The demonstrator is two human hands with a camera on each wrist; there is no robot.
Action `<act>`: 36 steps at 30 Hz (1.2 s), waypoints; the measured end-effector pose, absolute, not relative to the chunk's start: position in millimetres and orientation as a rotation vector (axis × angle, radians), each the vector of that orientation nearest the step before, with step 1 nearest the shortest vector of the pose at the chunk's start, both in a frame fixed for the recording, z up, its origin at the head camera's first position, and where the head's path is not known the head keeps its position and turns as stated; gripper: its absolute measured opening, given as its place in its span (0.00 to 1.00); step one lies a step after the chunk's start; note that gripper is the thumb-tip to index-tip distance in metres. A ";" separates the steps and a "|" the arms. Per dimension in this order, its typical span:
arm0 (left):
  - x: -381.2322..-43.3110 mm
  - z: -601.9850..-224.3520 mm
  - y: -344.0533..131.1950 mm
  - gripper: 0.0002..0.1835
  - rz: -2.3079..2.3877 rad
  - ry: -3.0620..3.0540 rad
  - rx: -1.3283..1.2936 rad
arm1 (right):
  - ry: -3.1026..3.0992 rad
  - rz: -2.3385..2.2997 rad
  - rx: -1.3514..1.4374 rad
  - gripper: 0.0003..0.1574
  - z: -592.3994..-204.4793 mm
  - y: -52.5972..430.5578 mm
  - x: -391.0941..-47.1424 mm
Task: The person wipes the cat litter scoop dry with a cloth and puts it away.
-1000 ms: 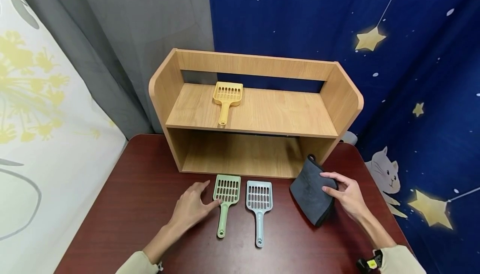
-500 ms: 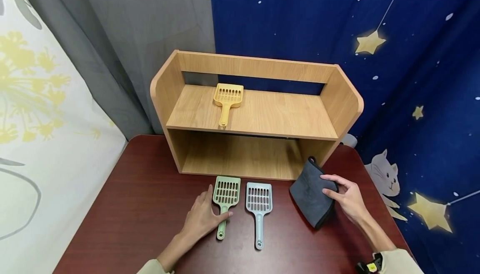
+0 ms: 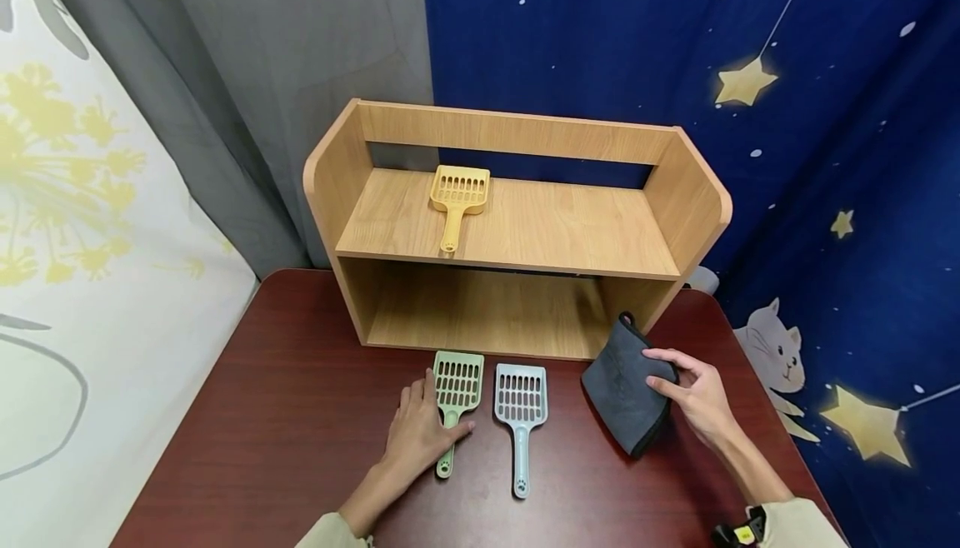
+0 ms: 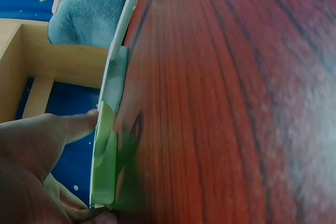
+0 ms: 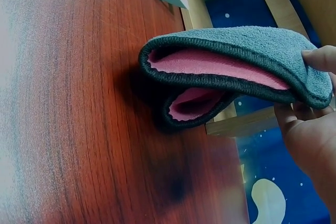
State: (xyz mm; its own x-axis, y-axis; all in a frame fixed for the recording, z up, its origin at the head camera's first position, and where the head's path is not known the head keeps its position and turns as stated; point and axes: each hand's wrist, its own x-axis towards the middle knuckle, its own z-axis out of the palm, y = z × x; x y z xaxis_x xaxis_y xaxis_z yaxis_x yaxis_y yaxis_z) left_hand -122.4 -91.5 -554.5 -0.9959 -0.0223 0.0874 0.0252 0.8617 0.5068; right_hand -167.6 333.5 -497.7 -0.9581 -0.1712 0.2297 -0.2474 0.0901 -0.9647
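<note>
A green slotted litter scoop (image 3: pixel 459 381) lies on the table with its handle towards me. My left hand (image 3: pixel 420 435) is at its left side, fingers along the edge and thumb stretched across above the handle. In the left wrist view the fingertips (image 4: pixel 107 216) are down by the tabletop, close to the scoop's side. To the right lies a light blue litter scoop (image 3: pixel 521 394). My right hand (image 3: pixel 697 394) pinches a folded dark grey cloth (image 3: pixel 628 386) between thumb and fingers; the right wrist view shows its pink inside and black edging.
A two-tier wooden shelf (image 3: pixel 517 265) stands at the back of the dark red table (image 3: pixel 300 415). On its upper board lies a yellow litter scoop (image 3: pixel 459 196). Grey and blue star-patterned curtains (image 3: pixel 600 40) hang behind.
My left hand has moved right, bringing its thumb over the green scoop's handle and its fingers up to the edge. The right hand keeps its hold on the cloth in the same place.
</note>
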 end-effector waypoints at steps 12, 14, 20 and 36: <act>-125.2 -556.7 -102.6 0.48 -0.878 -2.860 -0.061 | -2.281 2.020 0.420 0.27 -497.7 333.2 -166.3; -126.1 -556.7 -105.8 0.46 -0.877 -2.854 -0.078 | -2.267 2.033 0.406 0.27 -497.9 333.0 -166.1; -128.0 -557.8 -114.8 0.42 -0.851 -2.842 -0.108 | -2.268 2.035 0.363 0.30 -496.3 331.2 -166.5; -125.5 -560.2 -133.4 0.16 -0.876 -2.752 -0.194 | -2.266 2.004 0.384 0.31 -489.5 324.8 -169.2</act>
State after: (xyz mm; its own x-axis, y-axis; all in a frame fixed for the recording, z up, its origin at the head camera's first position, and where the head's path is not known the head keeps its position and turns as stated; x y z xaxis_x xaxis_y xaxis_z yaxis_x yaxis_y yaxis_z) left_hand -125.5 -133.4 -560.2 -0.9609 0.0518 0.2721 0.1995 0.8109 0.5501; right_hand -169.2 324.8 -489.5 -0.9641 -0.1265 0.2335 -0.2472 0.1063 -0.9631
